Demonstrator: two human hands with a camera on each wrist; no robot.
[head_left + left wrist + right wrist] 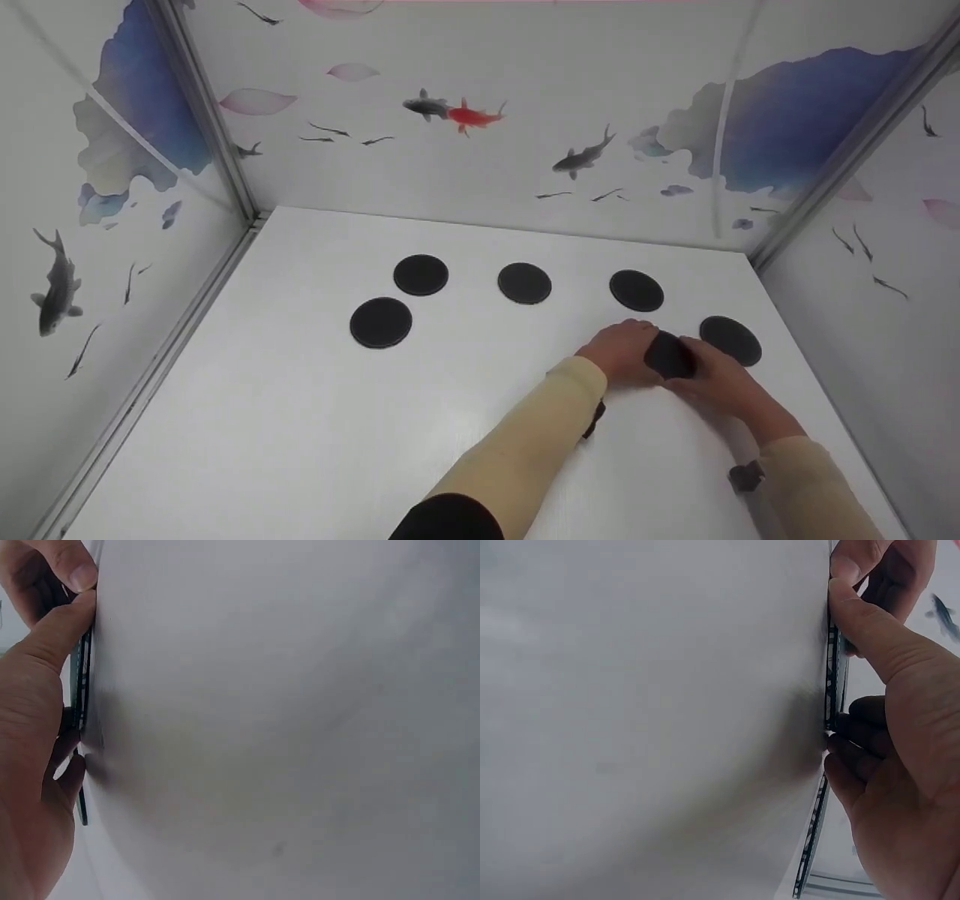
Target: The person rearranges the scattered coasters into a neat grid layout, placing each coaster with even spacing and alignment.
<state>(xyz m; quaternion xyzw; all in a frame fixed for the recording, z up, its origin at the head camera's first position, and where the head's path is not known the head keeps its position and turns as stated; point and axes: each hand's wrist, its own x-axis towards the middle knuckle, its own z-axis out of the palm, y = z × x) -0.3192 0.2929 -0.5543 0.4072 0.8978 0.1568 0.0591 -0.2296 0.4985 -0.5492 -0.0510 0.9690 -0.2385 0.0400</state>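
Toward the right side of the white table, my left hand (621,351) and right hand (724,375) hold one flat black disc (670,355) between them. The left fingers and thumb curl at its left edge, and the right ones at its right edge. Seen edge-on in the right wrist view, the disc's rim (831,679) carries pale marks and stands close to the white tabletop. Both thumbs come together at its near side in the left wrist view. Parts of the disc are covered by the fingers. Just beyond the right hand lies another black disc (730,340).
More black discs lie flat across the back of the table (300,420): one at back right (637,290), one at centre (525,283), and two at left, a farther one (421,274) and a nearer one (381,322). White walls (480,172) with painted fish enclose the table.
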